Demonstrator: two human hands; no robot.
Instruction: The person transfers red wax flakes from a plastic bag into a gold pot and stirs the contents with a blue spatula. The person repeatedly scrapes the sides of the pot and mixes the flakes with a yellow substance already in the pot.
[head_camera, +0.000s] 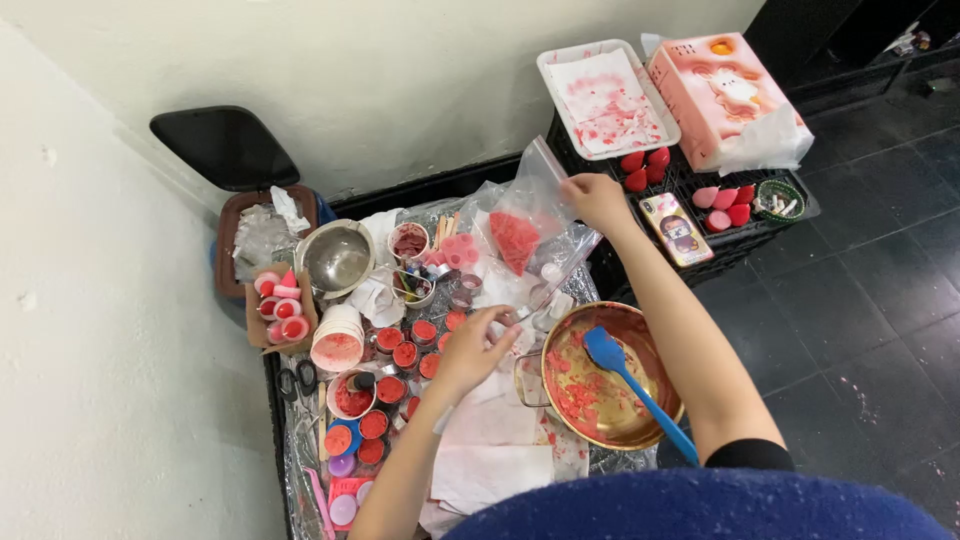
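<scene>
Both hands grip a clear bag
Right hand (597, 200) and left hand (478, 345) pinch the bag (520, 235) (red bits inside); small red pots (400, 350) and pan (600, 375) crowd beneath

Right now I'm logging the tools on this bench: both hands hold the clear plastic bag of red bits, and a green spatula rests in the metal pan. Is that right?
Not quite: the spatula is blue, not green, as the head view shows. The rest holds: the left hand and right hand both hold the clear plastic bag of red bits, and the spatula rests in the metal pan.

left hand (478, 343) pinching low, right hand (597, 200) raised, fingers closed
</scene>
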